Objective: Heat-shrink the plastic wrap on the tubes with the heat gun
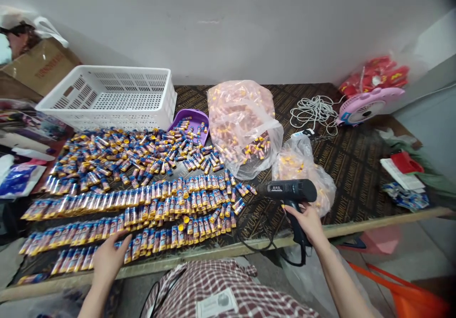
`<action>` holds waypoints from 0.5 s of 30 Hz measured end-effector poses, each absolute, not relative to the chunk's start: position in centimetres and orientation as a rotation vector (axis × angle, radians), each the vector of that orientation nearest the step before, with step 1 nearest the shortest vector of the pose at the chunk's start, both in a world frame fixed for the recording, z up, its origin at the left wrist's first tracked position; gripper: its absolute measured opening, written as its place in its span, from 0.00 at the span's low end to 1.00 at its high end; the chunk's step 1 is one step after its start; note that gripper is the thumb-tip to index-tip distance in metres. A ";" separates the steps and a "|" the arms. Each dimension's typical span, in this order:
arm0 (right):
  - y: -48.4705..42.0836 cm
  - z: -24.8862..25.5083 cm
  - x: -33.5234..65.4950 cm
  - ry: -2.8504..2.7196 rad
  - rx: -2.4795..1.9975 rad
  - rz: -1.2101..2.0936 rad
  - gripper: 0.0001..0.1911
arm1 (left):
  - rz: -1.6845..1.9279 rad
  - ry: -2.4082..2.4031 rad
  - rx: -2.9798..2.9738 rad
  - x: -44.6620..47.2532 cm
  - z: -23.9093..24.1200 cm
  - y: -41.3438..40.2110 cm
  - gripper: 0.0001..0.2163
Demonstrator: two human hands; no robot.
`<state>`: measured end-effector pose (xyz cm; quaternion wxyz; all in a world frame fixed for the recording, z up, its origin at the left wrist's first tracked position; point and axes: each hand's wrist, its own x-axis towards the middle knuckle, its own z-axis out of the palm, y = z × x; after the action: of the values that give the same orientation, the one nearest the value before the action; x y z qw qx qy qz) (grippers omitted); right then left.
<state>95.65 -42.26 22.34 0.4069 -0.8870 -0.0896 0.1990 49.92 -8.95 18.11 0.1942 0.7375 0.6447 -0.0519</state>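
Note:
My right hand (309,224) is wrapped round the handle of a black heat gun (294,190), whose nozzle points left toward the rows. Small tubes with blue and yellow ends stand side by side in several rows; my left hand (107,257) lies at the front row (156,242), fingers and thumb apart, touching the tubes there. Behind the rows, a loose heap of the same tubes (124,154) covers the board. More tubes lie in a purple scoop (201,118).
A white plastic crate (131,118) stands behind the heap. Clear bags of pinkish tubes, one large (238,99) and one small (326,185), sit mid-table. Farther right are a coiled white cable (313,113), a pink fan (370,104) and red packets (377,75). The table's wooden edge (342,231) runs in front.

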 end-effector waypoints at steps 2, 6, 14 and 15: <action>-42.3 22.0 94.5 -0.225 -2.203 0.512 0.25 | -0.139 1.764 2.155 50.4 18.4 -8.7 0.22; -41.7 21.7 91.8 -0.265 -2.136 0.570 0.25 | -0.093 1.648 2.265 49.9 18.8 -8.9 0.22; -41.6 24.3 86.8 -0.504 -2.201 0.518 0.26 | -0.047 1.581 2.179 41.7 16.6 -13.2 0.19; -42.6 25.8 86.6 -0.484 -2.180 0.531 0.26 | -0.064 1.555 2.169 41.0 16.0 -13.8 0.19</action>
<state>86.56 -42.64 25.78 0.4106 -0.8660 -0.1922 0.2109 41.02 -13.75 16.05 0.2336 0.7900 0.5664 -0.0231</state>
